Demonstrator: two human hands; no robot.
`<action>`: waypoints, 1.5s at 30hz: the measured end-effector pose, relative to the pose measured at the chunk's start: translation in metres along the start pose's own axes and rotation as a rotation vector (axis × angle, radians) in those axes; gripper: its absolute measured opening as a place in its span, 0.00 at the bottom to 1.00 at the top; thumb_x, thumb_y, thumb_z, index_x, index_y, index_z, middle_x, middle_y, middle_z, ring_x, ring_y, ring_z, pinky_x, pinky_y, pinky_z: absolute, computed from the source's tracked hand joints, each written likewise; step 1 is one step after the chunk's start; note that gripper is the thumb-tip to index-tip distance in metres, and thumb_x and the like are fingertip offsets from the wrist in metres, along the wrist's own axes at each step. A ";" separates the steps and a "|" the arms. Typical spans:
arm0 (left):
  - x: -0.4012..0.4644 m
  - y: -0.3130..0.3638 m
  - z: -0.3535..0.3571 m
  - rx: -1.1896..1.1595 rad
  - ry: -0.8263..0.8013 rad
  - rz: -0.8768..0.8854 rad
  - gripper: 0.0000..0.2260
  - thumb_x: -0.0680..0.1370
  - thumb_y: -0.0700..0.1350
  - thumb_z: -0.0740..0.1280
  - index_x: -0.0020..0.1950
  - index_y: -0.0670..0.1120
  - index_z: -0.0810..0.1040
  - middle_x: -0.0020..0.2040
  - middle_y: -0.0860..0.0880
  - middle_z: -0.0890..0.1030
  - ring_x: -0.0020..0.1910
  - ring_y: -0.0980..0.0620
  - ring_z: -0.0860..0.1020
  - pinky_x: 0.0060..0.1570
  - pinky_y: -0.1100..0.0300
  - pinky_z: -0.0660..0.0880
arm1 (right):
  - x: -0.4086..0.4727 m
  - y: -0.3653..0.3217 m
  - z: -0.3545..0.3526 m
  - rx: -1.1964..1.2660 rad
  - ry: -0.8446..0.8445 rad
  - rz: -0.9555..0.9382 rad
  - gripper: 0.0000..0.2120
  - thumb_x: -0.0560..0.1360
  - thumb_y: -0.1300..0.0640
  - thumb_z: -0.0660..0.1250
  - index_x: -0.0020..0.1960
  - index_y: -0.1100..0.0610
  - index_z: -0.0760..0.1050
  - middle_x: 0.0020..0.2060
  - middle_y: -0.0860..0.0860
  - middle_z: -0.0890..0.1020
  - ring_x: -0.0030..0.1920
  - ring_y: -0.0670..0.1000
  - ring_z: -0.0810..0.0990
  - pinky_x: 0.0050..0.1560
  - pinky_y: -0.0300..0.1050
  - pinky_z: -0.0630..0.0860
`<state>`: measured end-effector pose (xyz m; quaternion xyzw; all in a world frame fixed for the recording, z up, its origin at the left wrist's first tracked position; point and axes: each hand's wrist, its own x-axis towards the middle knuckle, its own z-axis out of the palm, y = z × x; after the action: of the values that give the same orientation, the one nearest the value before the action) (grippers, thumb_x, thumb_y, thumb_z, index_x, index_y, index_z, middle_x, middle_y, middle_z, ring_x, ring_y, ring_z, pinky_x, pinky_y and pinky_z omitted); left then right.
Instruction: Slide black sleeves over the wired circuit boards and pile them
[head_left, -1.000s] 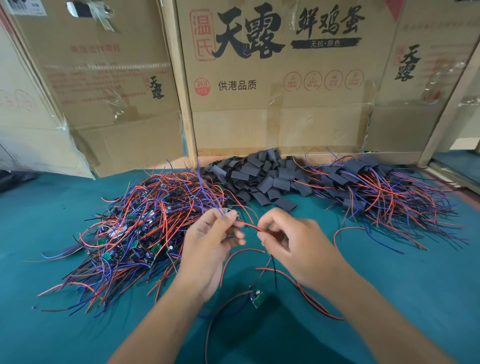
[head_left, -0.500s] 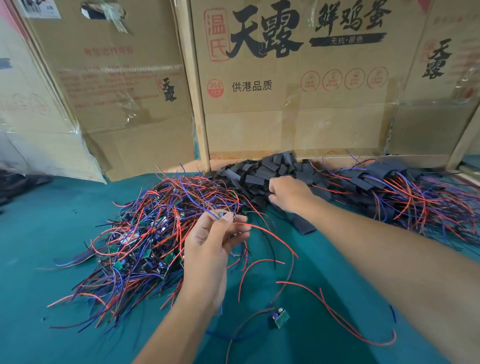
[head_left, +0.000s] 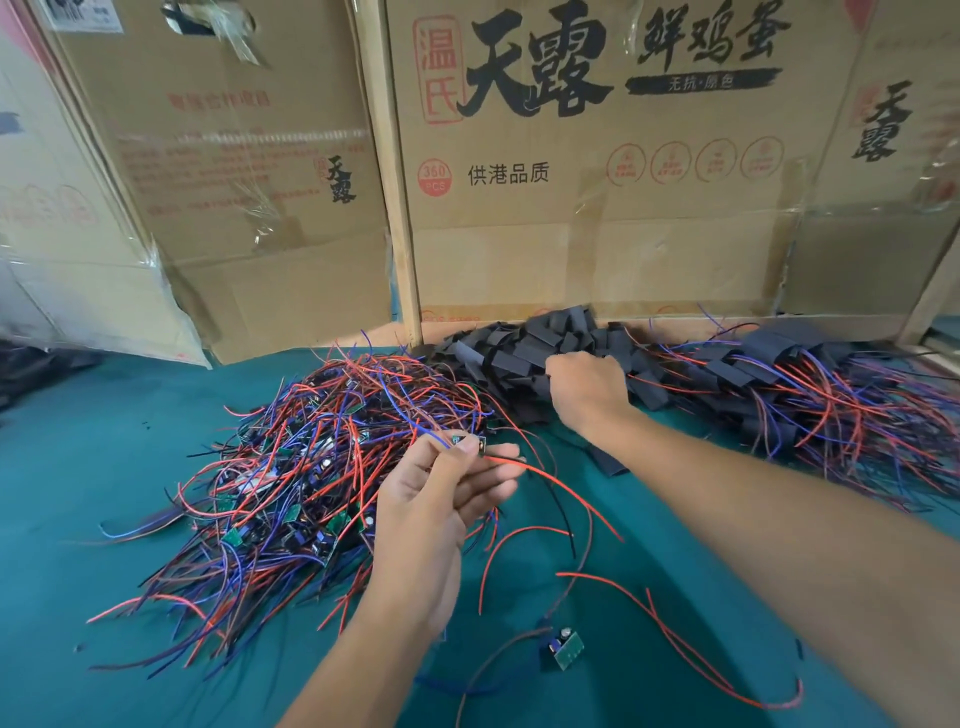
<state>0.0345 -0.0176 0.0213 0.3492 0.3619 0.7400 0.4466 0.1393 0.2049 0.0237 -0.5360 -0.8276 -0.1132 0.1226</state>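
A teal green cloth-covered surface (head_left: 104, 467) fills the lower half of the view. From nine to three o'clock, flattened brown cardboard egg cartons (head_left: 597, 234) printed with bold black and red Chinese characters stand upright as a back wall. A pale wooden upright post (head_left: 397, 218) rises at twelve o'clock between two cartons. Crinkled clear plastic sheeting (head_left: 67, 291) hangs over the cardboard at ten o'clock. Soft, even light falls throughout.

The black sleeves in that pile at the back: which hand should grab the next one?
Probably the right hand. It is already curled on the black sleeves, while the left hand is busy pinching a small circuit board with wires, nearer the person.
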 end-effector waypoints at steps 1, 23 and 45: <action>0.000 0.000 0.000 0.001 -0.005 -0.007 0.05 0.74 0.47 0.69 0.39 0.49 0.80 0.50 0.34 0.84 0.43 0.45 0.85 0.42 0.60 0.81 | -0.005 0.003 -0.006 -0.005 0.052 0.006 0.10 0.73 0.67 0.63 0.45 0.53 0.71 0.43 0.51 0.81 0.48 0.57 0.80 0.47 0.50 0.63; -0.008 -0.011 0.010 -0.103 -0.168 -0.234 0.09 0.70 0.50 0.74 0.42 0.47 0.79 0.47 0.35 0.84 0.39 0.48 0.84 0.39 0.60 0.81 | -0.170 0.072 -0.030 0.974 -0.087 0.429 0.06 0.73 0.64 0.65 0.42 0.54 0.77 0.30 0.52 0.84 0.32 0.52 0.84 0.34 0.49 0.80; -0.022 -0.009 0.020 -0.076 -0.403 -0.313 0.04 0.72 0.46 0.72 0.44 0.46 0.82 0.44 0.35 0.84 0.36 0.46 0.84 0.37 0.59 0.82 | -0.200 0.018 -0.073 1.765 -0.227 -0.057 0.10 0.77 0.57 0.65 0.38 0.59 0.76 0.33 0.51 0.78 0.34 0.49 0.78 0.35 0.43 0.76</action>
<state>0.0625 -0.0298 0.0188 0.4124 0.2872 0.5906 0.6314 0.2407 0.0172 0.0292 -0.2336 -0.6335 0.6164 0.4051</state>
